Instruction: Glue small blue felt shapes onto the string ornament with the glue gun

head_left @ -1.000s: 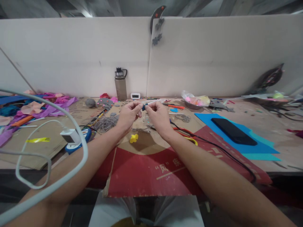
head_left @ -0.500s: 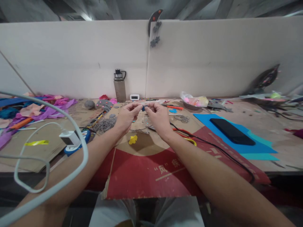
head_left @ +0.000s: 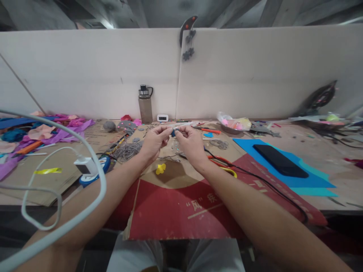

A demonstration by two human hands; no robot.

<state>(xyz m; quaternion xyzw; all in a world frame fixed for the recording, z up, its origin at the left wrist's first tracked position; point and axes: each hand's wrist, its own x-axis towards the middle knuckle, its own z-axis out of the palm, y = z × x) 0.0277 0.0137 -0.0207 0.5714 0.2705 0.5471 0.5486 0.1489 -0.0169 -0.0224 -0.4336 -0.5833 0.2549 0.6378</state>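
Note:
Both hands meet above the cardboard sheet (head_left: 170, 223), fingertips close together. Between them is a small dark blue piece (head_left: 173, 133), mostly covered by the fingers, so its exact kind is unclear. My left hand (head_left: 154, 143) is closed, thumb and index finger pinching the piece's left side. My right hand (head_left: 190, 145) is closed too, thumb and fingers pinching it from the right. Below them on the cardboard lies a small yellow petalled cutout (head_left: 160, 169). A tangle of grey cord (head_left: 127, 151) lies left of my left hand. Right of my right wrist are red and yellow handles (head_left: 224, 162).
A black phone (head_left: 279, 160) rests on blue sheets (head_left: 244, 145) at right. A bottle (head_left: 145, 105) and a small white digital display (head_left: 162, 118) stand by the partition. Colourful scraps (head_left: 42, 132) cover the left. A white cable (head_left: 100, 181) loops across the near left, beside a charger (head_left: 85, 166).
The head view has shifted slightly, so the scene sits a little lower and further right. Both hands stay together, with their fingers slightly rearranged around the blue piece.

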